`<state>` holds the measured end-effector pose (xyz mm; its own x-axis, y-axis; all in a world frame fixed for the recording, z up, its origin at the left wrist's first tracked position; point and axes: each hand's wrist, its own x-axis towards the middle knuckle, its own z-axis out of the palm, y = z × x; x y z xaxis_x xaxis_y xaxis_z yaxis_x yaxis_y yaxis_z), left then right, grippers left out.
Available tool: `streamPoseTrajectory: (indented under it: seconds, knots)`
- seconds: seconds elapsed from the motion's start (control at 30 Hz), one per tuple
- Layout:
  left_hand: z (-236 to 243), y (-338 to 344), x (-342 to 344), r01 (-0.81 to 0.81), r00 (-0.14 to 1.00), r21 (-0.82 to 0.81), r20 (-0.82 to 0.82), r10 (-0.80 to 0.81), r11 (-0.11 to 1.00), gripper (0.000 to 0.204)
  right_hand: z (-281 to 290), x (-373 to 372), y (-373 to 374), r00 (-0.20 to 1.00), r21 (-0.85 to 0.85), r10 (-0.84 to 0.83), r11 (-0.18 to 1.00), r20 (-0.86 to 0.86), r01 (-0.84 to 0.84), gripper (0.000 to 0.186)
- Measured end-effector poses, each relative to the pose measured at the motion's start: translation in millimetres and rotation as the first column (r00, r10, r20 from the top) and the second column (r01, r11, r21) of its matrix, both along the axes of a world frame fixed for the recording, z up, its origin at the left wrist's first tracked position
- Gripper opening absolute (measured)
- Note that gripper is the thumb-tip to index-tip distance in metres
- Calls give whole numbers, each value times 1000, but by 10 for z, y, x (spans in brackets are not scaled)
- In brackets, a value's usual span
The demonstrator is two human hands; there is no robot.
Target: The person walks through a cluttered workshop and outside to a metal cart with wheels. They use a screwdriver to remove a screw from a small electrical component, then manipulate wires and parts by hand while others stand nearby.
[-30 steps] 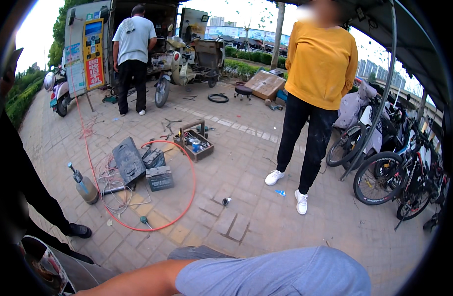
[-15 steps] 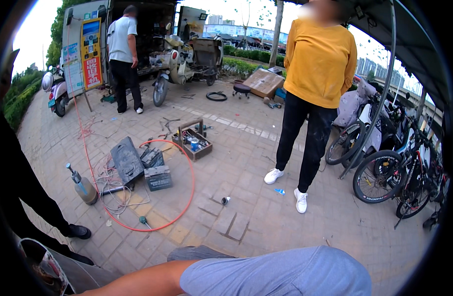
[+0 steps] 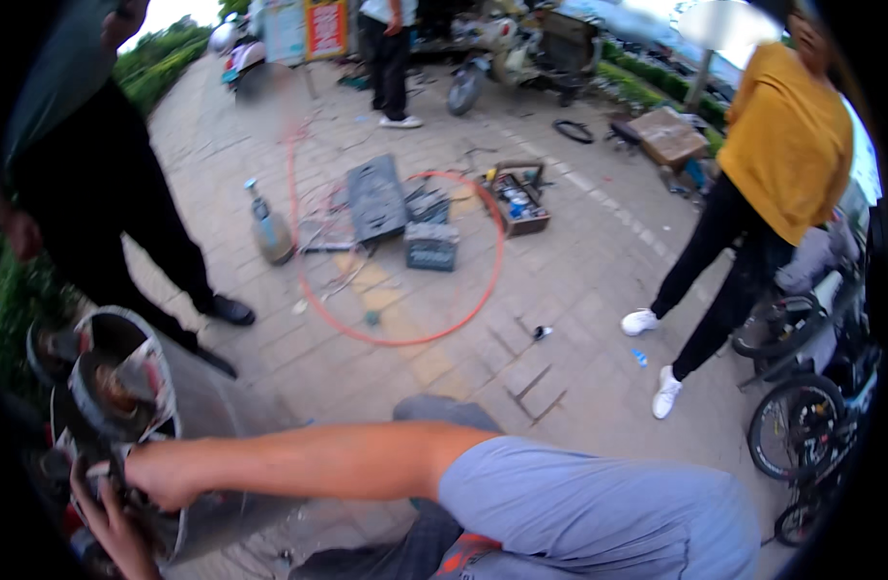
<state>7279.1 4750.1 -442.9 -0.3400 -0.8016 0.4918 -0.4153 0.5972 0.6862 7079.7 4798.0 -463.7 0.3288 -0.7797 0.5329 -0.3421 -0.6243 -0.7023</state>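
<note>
The pale grey, curved, sheet-like shell stands at the lower left, its open end turned toward the left edge, with a brown-and-grey rounded part seated inside; the bare right hand reaches across to its rim, fingers curled inward and their tips hidden, so I cannot tell whether they grip; the bare left hand sits just beside it, fingers extended toward the dark inner parts, their hold equally unclear; the hands are probably close together so that one can steady what the other touches; beyond, on the grey paved ground, a thin orange-red hose lies looped around a black boxy battery, perhaps simply dropped slack; an open wooden toolbox stands near, its upright handle leaving the contents reachable; compared with the earlier frame, both hands have come into view, and the shell shows more fully.
</note>
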Motion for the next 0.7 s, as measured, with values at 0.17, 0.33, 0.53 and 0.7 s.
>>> streamPoseTrajectory:
  seconds: [0.17, 0.33, 0.53, 0.7]
  knots:
    - [169, 406, -538, -12, 997, 332, -68, 36, 943, 32, 86, -265, 128, 974, 299, -25, 949, -227, 94, 20]
    - [209, 430, -389, -87, 996, 190, 10, 86, 978, 32, 50, -113, 120, 977, 171, -52, 981, -205, 88, 21]
    - [173, 463, -418, -76, 997, 175, -2, 77, 982, 29, -18, -108, 121, 988, 130, -87, 986, -128, 104, 14]
    - [124, 359, -580, -10, 998, 230, -50, 22, 973, 26, -81, -267, 66, 978, 157, -135, 975, -158, 160, 17]
